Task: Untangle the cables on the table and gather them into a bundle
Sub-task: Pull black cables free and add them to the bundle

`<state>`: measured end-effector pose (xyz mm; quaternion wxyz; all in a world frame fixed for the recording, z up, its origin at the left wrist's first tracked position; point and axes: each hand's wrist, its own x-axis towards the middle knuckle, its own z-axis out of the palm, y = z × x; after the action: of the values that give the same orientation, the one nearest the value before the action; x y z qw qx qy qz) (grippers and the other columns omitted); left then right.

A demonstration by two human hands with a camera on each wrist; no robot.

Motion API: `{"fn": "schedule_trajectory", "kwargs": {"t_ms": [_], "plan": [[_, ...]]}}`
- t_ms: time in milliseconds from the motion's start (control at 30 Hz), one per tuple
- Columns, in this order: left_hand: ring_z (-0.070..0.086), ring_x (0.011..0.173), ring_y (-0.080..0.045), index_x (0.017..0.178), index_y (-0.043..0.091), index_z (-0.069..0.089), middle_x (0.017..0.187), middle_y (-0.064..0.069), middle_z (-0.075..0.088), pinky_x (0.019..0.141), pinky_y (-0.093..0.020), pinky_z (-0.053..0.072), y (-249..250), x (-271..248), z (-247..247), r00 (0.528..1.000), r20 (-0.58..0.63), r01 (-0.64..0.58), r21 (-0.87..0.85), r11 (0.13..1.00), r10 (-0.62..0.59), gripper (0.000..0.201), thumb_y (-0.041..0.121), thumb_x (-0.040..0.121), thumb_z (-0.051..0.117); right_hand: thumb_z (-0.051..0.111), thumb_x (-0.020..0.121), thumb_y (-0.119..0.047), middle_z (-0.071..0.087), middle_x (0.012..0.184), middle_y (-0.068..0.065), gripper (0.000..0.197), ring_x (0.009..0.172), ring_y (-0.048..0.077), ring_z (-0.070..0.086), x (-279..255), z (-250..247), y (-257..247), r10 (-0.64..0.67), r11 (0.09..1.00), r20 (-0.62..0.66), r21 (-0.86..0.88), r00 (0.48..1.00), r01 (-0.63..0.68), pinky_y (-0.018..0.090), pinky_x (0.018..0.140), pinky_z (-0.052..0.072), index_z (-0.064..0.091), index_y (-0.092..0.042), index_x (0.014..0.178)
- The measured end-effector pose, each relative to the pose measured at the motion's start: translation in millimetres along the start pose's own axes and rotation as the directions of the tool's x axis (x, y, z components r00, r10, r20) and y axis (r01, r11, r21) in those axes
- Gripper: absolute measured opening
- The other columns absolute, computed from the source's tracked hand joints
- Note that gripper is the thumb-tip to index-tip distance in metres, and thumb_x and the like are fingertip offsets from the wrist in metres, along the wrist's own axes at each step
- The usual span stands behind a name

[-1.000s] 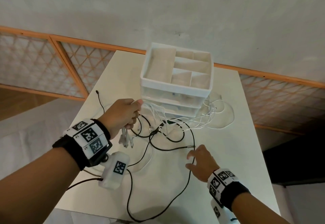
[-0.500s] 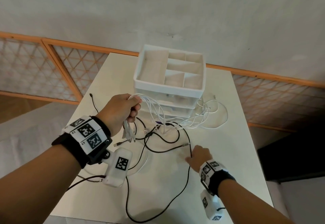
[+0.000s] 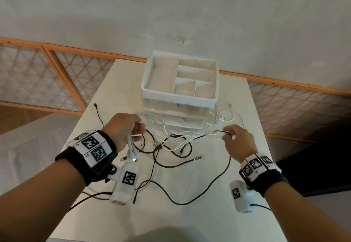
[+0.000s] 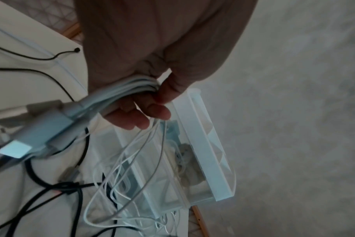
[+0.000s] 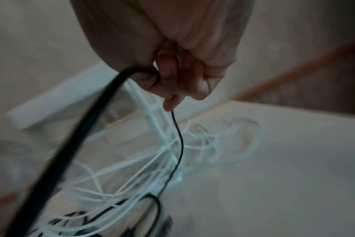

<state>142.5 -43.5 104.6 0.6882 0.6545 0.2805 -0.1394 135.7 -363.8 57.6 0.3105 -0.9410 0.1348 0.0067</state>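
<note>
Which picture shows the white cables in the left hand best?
The left wrist view: the white cables fill it, gripped by the left hand. The head view shows them small, mostly hidden behind the hand. The right wrist view shows only blurred white loops.

From my remote seat this reads as a plain room in a home or small office, not a workshop. I see a bare, mottled grey plaster wall [image 3: 171, 9], orange wooden-framed lattice panels [image 3: 38, 78] along its base, and a small white rectangular table [image 3: 190, 213] carrying a white plastic compartmented desk organiser with clear drawers [image 3: 180, 97].
</note>
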Motion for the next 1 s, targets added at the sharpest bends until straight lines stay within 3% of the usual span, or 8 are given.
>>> {"fn": "schedule_trajectory", "kwargs": {"t_ms": [167,267,333,433,667,800,867,1000], "plan": [[0.070,0.096,-0.035,0.115,0.002,0.053,0.100,-0.020,0.074,0.087,-0.046,0.056,14,-7,21,0.983,0.158,-0.059,-0.215,0.975,0.094,0.020,0.007,0.103,0.038,0.061,0.091,-0.003,0.075,0.079,-0.012,0.025,0.067,-0.004,0.062,-29,-10,-68,-0.518,0.854,0.113,0.115,0.848,0.507,0.027,0.072,0.052,0.077,-0.021,0.100],[0.067,0.111,-0.032,0.115,0.008,0.056,0.114,-0.014,0.073,0.098,-0.045,0.050,20,-22,37,0.887,0.384,-0.207,-0.171,0.963,0.258,0.016,0.013,0.103,0.047,0.058,0.094,-0.003,0.076,0.086,-0.013,0.032,0.073,-0.003,0.067,-40,-17,-101,-0.674,0.736,0.079,0.155,0.735,0.659,0.018,0.070,0.049,0.076,-0.025,0.109],[0.066,0.105,-0.034,0.105,0.008,0.056,0.099,-0.015,0.072,0.097,-0.046,0.047,18,-30,48,0.832,0.462,-0.297,-0.100,0.950,0.308,0.011,0.017,0.102,0.050,0.059,0.094,0.000,0.077,0.094,-0.010,0.035,0.082,-0.002,0.070,-38,-25,-117,-0.706,0.687,-0.038,0.206,0.707,0.697,0.011,0.073,0.051,0.074,-0.023,0.116],[0.062,0.075,-0.032,0.101,0.007,0.052,0.067,-0.008,0.052,0.092,-0.050,0.049,11,-34,51,0.818,0.491,-0.289,-0.100,0.952,0.300,0.013,0.017,0.105,0.044,0.061,0.096,-0.001,0.076,0.092,-0.004,0.028,0.066,-0.010,0.064,-24,-43,-125,-0.637,0.710,-0.162,0.258,0.754,0.655,0.002,0.063,0.043,0.073,-0.014,0.118],[0.044,0.060,-0.015,0.101,0.007,0.062,0.066,0.001,0.044,0.066,-0.035,0.045,-6,-16,17,0.847,0.477,-0.280,0.027,0.960,0.234,0.014,0.015,0.102,0.050,0.067,0.094,-0.015,0.073,0.084,-0.013,0.022,0.058,0.013,0.057,5,-78,-111,-0.431,0.784,-0.353,0.308,0.830,0.539,0.008,0.059,0.041,0.072,-0.026,0.112],[0.036,0.057,-0.010,0.088,0.022,0.071,0.067,0.005,0.041,0.055,-0.026,0.037,8,-11,2,0.860,0.394,-0.372,0.047,0.927,0.325,0.014,0.024,0.097,0.061,0.068,0.092,-0.022,0.067,0.073,-0.012,0.009,0.063,0.004,0.057,21,-62,-77,-0.336,0.933,-0.217,0.054,0.917,0.355,0.020,0.064,0.042,0.075,-0.026,0.091],[0.030,0.051,-0.009,0.080,0.023,0.071,0.058,0.008,0.036,0.047,-0.021,0.032,24,-13,-4,0.873,0.326,-0.384,0.005,0.923,0.361,0.019,0.023,0.097,0.061,0.066,0.091,-0.027,0.069,0.075,-0.004,0.014,0.077,0.019,0.064,31,-48,-47,-0.164,0.974,-0.057,-0.169,0.985,0.153,0.023,0.063,0.040,0.076,-0.022,0.082],[0.019,0.046,-0.011,0.081,0.010,0.059,0.052,0.007,0.025,0.043,-0.022,0.020,43,-20,-8,0.860,0.332,-0.389,-0.064,0.919,0.387,0.018,0.021,0.095,0.061,0.065,0.084,-0.033,0.074,0.086,0.005,0.020,0.079,0.024,0.067,48,-35,-8,0.178,0.944,0.081,-0.295,0.981,-0.147,0.025,0.058,0.047,0.077,-0.017,0.079]]}}
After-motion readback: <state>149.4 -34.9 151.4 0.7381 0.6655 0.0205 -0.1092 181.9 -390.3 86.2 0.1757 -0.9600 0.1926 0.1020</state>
